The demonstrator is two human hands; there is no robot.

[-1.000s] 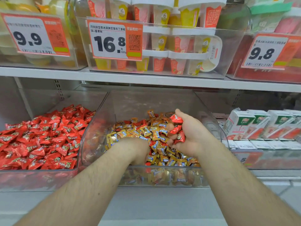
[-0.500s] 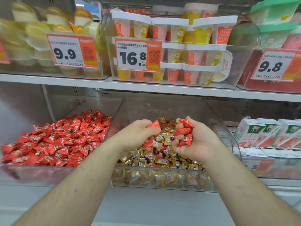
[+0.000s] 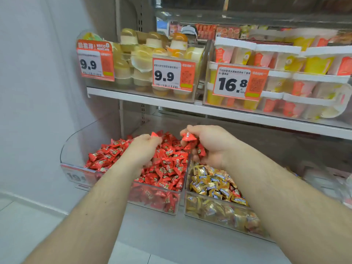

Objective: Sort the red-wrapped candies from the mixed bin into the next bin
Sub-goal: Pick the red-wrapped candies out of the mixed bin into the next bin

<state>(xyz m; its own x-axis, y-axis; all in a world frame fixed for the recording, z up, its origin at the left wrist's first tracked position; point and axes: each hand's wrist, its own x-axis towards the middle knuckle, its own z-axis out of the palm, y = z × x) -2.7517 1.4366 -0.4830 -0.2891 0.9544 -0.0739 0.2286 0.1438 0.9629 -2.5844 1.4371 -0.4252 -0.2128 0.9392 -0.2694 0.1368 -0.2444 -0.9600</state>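
Both hands over the red bin, each with red candies in its grip.

Landmark: the red bin, clear plastic, on the lower shelf. Touching its right wall, the mixed bin, mostly gold wrappers with a few red ones near its right front. Left hand above the middle of the red bin, knuckles up, fingers curled, a red candy pinched at the fingertips. Right hand above the wall shared by the two bins, fingers curled around several red candies; one sticks out at the top, others hang below the palm. Behind and above the red bin, an upper shelf carries jelly cups in clear trays, with price tags reading 9.9, 9.9 and 16.8. Left of the red bin, a plain wall.
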